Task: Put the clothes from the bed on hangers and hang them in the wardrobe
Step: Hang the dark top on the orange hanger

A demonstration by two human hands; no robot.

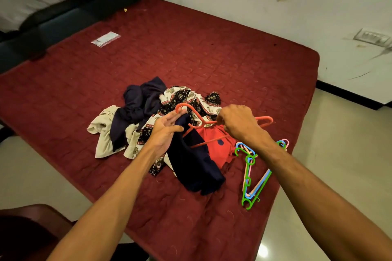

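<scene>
While the right hand grips the hanger and the left hand's fingers seem only to pinch the navy garment, it could slip below them.

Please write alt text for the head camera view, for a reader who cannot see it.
The right hand grips a red hanger and the left hand holds a dark navy garment, over a pile of clothes on a maroon bed. Spare coloured hangers lie to the right.
</scene>
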